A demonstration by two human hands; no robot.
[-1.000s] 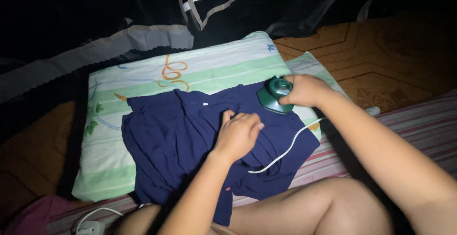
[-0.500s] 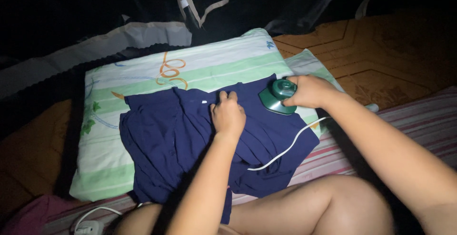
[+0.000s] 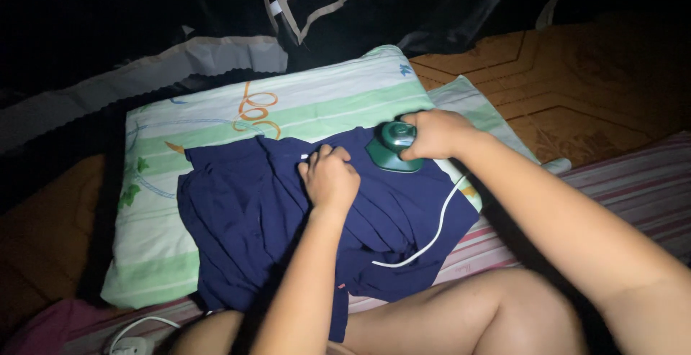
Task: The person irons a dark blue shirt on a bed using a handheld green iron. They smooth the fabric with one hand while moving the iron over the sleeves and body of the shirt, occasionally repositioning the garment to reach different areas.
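The small green iron (image 3: 392, 146) has slid left across the navy garment (image 3: 266, 218) since a moment ago, and the left hand (image 3: 330, 176) has drawn up toward the collar edge. The right hand (image 3: 434, 133) is wrapped tight around the iron's handle, its sole resting on the cloth. The left hand lies curled, knuckles up, pressing the fabric just beside the iron, holding nothing. The garment is spread over a green-and-white striped pillow (image 3: 216, 121); a white cord (image 3: 432, 233) trails from the iron across the cloth.
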